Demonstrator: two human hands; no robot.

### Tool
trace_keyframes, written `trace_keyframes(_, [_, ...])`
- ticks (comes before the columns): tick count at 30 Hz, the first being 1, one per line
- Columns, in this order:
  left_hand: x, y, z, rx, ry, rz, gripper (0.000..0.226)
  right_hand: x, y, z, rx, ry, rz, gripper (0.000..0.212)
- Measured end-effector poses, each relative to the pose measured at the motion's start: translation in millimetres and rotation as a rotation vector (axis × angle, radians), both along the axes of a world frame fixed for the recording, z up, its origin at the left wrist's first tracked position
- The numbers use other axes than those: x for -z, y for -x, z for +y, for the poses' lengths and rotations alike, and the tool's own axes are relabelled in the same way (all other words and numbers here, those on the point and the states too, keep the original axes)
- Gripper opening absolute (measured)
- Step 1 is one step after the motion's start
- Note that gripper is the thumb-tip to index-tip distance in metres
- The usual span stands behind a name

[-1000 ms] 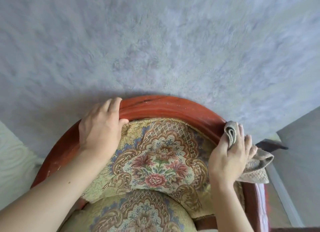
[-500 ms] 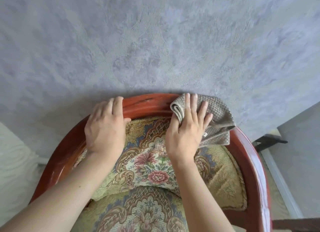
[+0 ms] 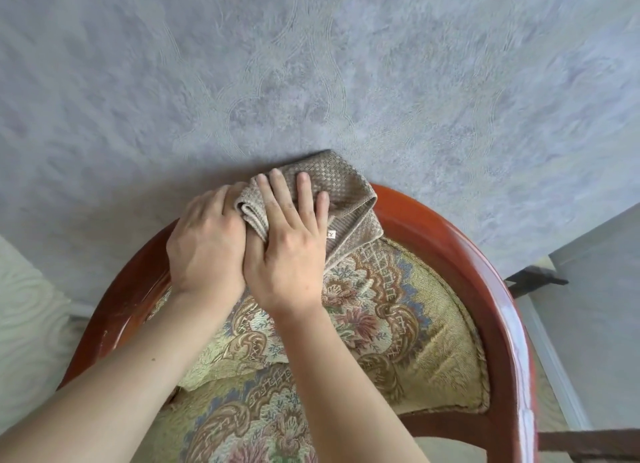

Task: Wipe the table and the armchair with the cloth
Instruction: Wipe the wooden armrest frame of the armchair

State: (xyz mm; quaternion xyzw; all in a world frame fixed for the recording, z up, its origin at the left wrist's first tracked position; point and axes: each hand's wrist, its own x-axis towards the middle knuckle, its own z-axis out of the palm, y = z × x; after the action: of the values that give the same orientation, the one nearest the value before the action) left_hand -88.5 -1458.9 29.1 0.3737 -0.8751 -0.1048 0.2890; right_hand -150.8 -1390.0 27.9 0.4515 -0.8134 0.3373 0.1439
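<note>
Grey textured wall [image 3: 311, 64] behind. At 12 o'clock on the armchair [image 3: 467, 255] rim we noted the cloth [image 3: 346, 192], pressed under flat right hand [image 3: 287, 251] fingers; left hand [image 3: 204, 248] clasped the rim, touching it.

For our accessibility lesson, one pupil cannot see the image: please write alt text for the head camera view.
A right hand presses a folded beige cloth with straight fingers onto the top of a red wooden armchair frame, while the left hand rests on the frame beside it, touching the cloth's edge. Below lies floral upholstery; behind is a grey patterned wall.
</note>
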Motion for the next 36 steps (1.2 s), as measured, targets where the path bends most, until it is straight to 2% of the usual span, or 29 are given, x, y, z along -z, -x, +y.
trace_keyframes(2, [-1,-1,-1,0.024,0.019,0.005,0.048,1,8,8,-0.011,-0.078,0.094,0.062])
trace_keyframes(6, [-2,-6,-7,0.077,0.027,-0.102,0.065,1,23,23,-0.017,-0.157,0.232,0.06])
trace_keyframes(10, [0,-23,-12,0.128,0.025,-0.145,0.095,-8,28,29,-0.055,-0.096,0.166,0.055])
trace_keyframes(14, [7,-59,-17,-0.023,-0.067,-0.138,0.105,-14,29,28,-0.106,-0.061,0.089,0.059])
trace_keyframes(17, [23,-95,-18,-0.081,-0.111,-0.116,0.099,-15,25,20,-0.122,-0.082,0.06,0.059])
trace_keyframes(21, [44,-136,-12,-0.207,-0.27,-0.095,0.093,-12,13,8,-0.094,-0.127,0.094,0.06])
trace_keyframes(27, [59,-149,0,-0.362,-0.378,-0.085,0.059,-5,5,0,-0.081,-0.143,0.099,0.064])
trace_keyframes(36, [61,-147,1,-0.407,-0.483,0.025,0.055,8,-27,-22,-0.237,-0.223,0.178,0.063])
